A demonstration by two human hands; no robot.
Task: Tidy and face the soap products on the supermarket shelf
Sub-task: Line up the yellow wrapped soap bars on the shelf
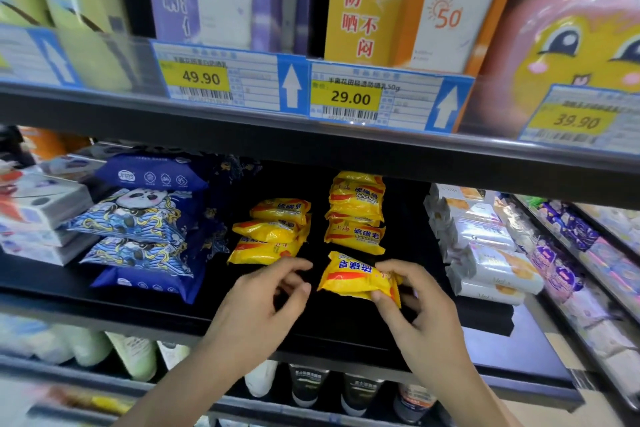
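Yellow soap packets lie in two rows on the black middle shelf [263,319]. The left row [273,230] holds three overlapping packets. The right stack [356,210] holds several. My right hand [412,308] pinches the right end of one yellow soap packet [353,276], which sits upside down at the front of the right row. My left hand [263,298] hovers just left of it with fingers loosely curled, holding nothing, its fingertips near the front packet of the left row.
Blue patterned wipe packs [145,229] lie to the left, white wrapped soaps [485,246] to the right. The upper shelf carries boxes behind price tags [221,78]. Bottles [308,388] stand on the shelf below.
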